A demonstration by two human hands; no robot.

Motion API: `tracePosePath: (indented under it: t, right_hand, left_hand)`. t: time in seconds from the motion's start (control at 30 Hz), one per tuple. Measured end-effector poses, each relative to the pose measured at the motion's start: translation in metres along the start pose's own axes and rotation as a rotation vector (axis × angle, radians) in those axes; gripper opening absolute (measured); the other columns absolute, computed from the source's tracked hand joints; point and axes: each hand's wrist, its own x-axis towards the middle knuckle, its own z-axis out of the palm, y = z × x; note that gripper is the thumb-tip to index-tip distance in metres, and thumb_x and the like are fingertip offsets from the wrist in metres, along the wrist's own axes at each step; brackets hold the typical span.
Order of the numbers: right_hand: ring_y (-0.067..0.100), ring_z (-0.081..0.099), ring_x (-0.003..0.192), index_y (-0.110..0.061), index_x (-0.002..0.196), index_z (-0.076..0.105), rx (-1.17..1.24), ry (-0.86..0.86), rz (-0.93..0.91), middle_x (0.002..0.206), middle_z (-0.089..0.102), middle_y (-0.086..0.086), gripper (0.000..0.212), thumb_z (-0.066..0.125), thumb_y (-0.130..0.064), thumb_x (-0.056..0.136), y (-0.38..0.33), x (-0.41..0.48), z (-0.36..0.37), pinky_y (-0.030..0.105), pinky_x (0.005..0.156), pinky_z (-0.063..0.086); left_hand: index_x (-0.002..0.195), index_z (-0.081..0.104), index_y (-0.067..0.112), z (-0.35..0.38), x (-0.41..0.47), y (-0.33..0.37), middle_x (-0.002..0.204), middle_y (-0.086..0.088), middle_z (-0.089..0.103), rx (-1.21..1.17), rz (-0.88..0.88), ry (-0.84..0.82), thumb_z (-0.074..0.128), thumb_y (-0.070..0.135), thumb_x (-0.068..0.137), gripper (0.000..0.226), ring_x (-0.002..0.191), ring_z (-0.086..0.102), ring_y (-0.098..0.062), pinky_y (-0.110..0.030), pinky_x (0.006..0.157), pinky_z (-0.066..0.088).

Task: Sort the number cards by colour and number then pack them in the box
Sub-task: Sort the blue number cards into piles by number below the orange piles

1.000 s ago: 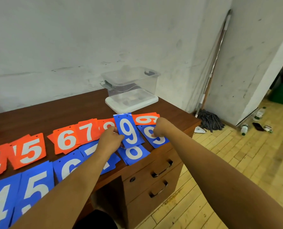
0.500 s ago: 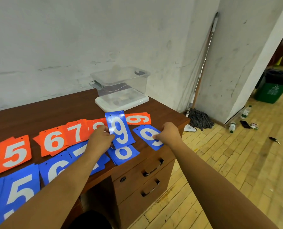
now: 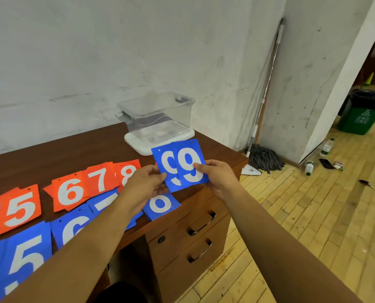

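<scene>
Two blue 9 cards are held up over the desk's right end, overlapping. My left hand (image 3: 146, 182) grips the rear blue 9 card (image 3: 166, 162) at its lower left. My right hand (image 3: 218, 174) grips the front blue 9 card (image 3: 191, 164) at its right edge. On the wooden desk (image 3: 72, 149) lie orange cards 5 (image 3: 15, 209), 6 (image 3: 69, 192), 7 (image 3: 100, 179) and 8 (image 3: 127, 170) in a row. In front of them lie blue cards 5 (image 3: 24, 256), 6 (image 3: 72, 228), 7 (image 3: 103, 203) and 8 (image 3: 161, 205). The clear plastic box (image 3: 158, 111) stands on its white lid (image 3: 142, 145) at the back right.
The desk's right edge is just beyond the cards, with drawers (image 3: 195, 219) below. A mop (image 3: 263, 156) leans in the wall corner. Bottles (image 3: 326, 147) and small items lie on the wooden floor. A green bin (image 3: 361, 119) stands at the doorway.
My right hand picked the second blue 9 card off the desk and brought it up in front of the one in my left hand. The camera shifted slightly right.
</scene>
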Motion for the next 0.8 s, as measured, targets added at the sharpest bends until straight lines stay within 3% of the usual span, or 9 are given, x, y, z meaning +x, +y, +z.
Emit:
tracePosePath:
  t: [0.07, 0.2, 0.27, 0.33, 0.4, 0.47, 0.63, 0.8]
  right_hand:
    - [0.014, 0.072, 0.082, -0.008, 0.099, 0.064, -0.161, 0.039, -0.074, 0.099, 0.073, 0.005, 0.027, 0.077, -0.024, 0.082, 0.003, -0.001, 0.01, 0.025, 0.063, 0.06]
    - [0.011, 0.064, 0.087, -0.016, 0.104, 0.057, -0.412, -0.005, -0.129, 0.103, 0.063, -0.002, 0.025, 0.072, -0.024, 0.087, 0.004, -0.002, 0.015, 0.02, 0.06, 0.055]
    - [0.012, 0.065, 0.092, -0.015, 0.114, 0.056, -0.508, 0.046, -0.177, 0.113, 0.065, 0.001, 0.031, 0.07, -0.027, 0.088, 0.005, 0.002, 0.011, 0.021, 0.063, 0.056]
    - [0.015, 0.066, 0.099, -0.015, 0.12, 0.053, -0.64, 0.123, -0.235, 0.121, 0.064, 0.004, 0.039, 0.07, -0.029, 0.088, 0.007, 0.009, 0.005, 0.024, 0.069, 0.057]
    - [0.017, 0.067, 0.1, -0.015, 0.12, 0.051, -0.774, 0.155, -0.241, 0.12, 0.064, 0.005, 0.042, 0.071, -0.031, 0.087, 0.011, 0.014, 0.004, 0.026, 0.071, 0.057]
    - [0.018, 0.067, 0.101, -0.015, 0.12, 0.052, -0.866, 0.157, -0.235, 0.12, 0.063, 0.005, 0.043, 0.072, -0.032, 0.086, 0.019, 0.02, 0.007, 0.03, 0.076, 0.059]
    - [0.021, 0.054, 0.109, -0.015, 0.118, 0.056, -1.219, 0.221, -0.313, 0.117, 0.056, 0.006, 0.039, 0.065, -0.04, 0.089, 0.036, 0.027, 0.019, 0.033, 0.091, 0.054]
    - [0.02, 0.052, 0.107, -0.014, 0.117, 0.059, -1.243, 0.25, -0.478, 0.115, 0.056, 0.006, 0.034, 0.057, -0.039, 0.093, 0.027, 0.027, 0.025, 0.034, 0.093, 0.05]
  left_hand:
    - [0.112, 0.061, 0.007, 0.007, -0.002, -0.001, 0.106, -0.013, 0.073, -0.031, -0.017, -0.074, 0.061, 0.011, 0.094, 0.018, 0.091, 0.073, -0.024, -0.037, 0.08, 0.06]
    - [0.102, 0.062, 0.018, 0.017, -0.005, 0.001, 0.093, -0.006, 0.074, 0.166, 0.038, -0.071, 0.064, 0.016, 0.092, 0.011, 0.08, 0.074, -0.019, -0.036, 0.077, 0.061]
    - [0.104, 0.063, 0.016, 0.018, -0.003, -0.002, 0.09, -0.002, 0.073, 0.41, 0.153, -0.039, 0.065, 0.021, 0.092, 0.012, 0.077, 0.073, -0.014, -0.027, 0.073, 0.06]
    - [0.107, 0.065, 0.016, 0.012, 0.005, -0.009, 0.097, 0.002, 0.07, 0.801, 0.314, 0.058, 0.066, 0.03, 0.091, 0.021, 0.086, 0.067, -0.01, -0.022, 0.074, 0.054]
    - [0.11, 0.064, 0.02, 0.003, 0.014, -0.017, 0.107, 0.003, 0.064, 1.115, 0.432, 0.135, 0.066, 0.039, 0.089, 0.029, 0.099, 0.059, -0.013, -0.025, 0.083, 0.049]
    - [0.116, 0.062, 0.025, -0.003, 0.018, -0.023, 0.117, 0.003, 0.058, 1.303, 0.425, 0.1, 0.062, 0.048, 0.088, 0.036, 0.108, 0.054, -0.015, -0.031, 0.092, 0.047]
    - [0.123, 0.058, 0.027, -0.005, 0.024, -0.035, 0.123, 0.002, 0.053, 1.34, 0.39, 0.032, 0.057, 0.052, 0.09, 0.042, 0.11, 0.051, -0.014, -0.035, 0.096, 0.047]
    - [0.119, 0.061, 0.022, -0.009, 0.023, -0.027, 0.117, 0.002, 0.056, 1.238, 0.437, 0.047, 0.057, 0.046, 0.092, 0.036, 0.106, 0.052, -0.015, -0.032, 0.093, 0.046]
